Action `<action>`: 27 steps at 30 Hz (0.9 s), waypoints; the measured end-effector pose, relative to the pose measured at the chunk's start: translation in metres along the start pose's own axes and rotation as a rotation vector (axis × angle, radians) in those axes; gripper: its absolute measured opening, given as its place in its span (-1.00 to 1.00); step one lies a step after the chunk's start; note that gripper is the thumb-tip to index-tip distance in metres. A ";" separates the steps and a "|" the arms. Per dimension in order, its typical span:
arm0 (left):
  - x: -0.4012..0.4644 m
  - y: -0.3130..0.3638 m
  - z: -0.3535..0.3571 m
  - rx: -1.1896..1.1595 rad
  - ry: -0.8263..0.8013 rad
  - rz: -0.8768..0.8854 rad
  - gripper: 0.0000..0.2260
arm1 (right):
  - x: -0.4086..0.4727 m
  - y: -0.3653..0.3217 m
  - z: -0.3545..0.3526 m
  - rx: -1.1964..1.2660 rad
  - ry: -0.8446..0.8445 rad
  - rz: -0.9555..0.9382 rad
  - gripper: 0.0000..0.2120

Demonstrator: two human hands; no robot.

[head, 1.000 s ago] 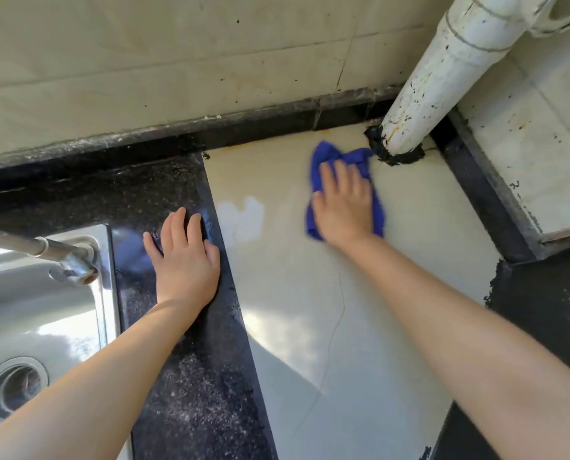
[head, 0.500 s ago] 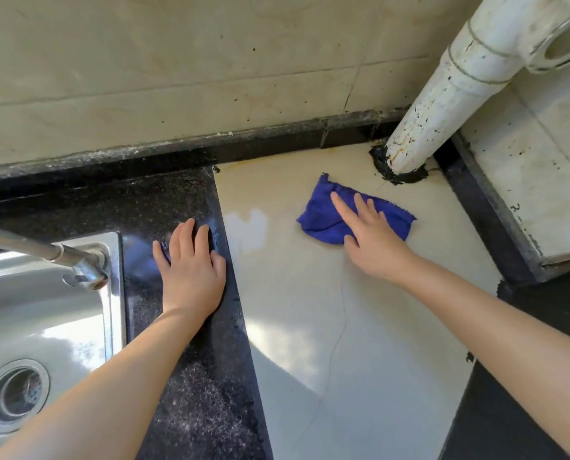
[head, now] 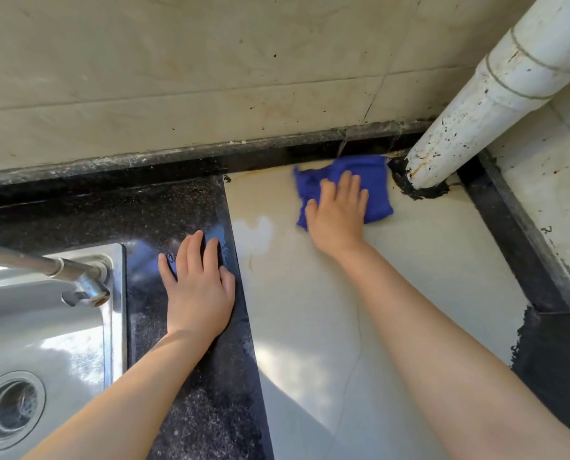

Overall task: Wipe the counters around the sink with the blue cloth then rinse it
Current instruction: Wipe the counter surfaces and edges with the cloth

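Where right hand (head: 338, 212) covers: blue cloth (head: 375, 184) hidden.

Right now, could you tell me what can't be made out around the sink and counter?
Head view only:
- Blue cloth: motion-blurred, its middle covered by the right hand.
- Steel sink: cut off by the left edge.
- Metal tap: its base is out of frame.
- White pipe: its top runs out of frame.

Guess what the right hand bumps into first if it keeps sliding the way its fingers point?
Probably the dark raised ledge at the foot of the tiled wall; the right hand, flat on the blue cloth, points there.
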State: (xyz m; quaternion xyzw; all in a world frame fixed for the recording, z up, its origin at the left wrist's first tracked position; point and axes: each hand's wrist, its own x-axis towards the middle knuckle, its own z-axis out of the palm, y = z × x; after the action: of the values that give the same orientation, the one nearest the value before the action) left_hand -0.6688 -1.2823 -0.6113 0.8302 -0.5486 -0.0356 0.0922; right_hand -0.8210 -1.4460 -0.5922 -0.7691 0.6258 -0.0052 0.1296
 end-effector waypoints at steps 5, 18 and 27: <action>-0.001 0.002 -0.003 -0.005 -0.019 -0.008 -0.56 | 0.016 0.009 -0.016 0.151 -0.031 -0.099 -0.60; 0.000 -0.001 0.002 0.021 -0.006 0.008 -0.57 | 0.055 -0.007 0.000 0.001 0.077 0.414 -0.27; -0.001 0.000 0.000 0.001 -0.027 0.013 -0.56 | 0.032 0.005 -0.005 -0.075 0.153 -0.122 -0.66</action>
State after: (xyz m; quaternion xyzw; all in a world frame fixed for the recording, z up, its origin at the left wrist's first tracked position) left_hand -0.6689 -1.2809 -0.6116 0.8263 -0.5550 -0.0459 0.0846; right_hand -0.8197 -1.4784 -0.5932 -0.8074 0.5857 -0.0483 0.0522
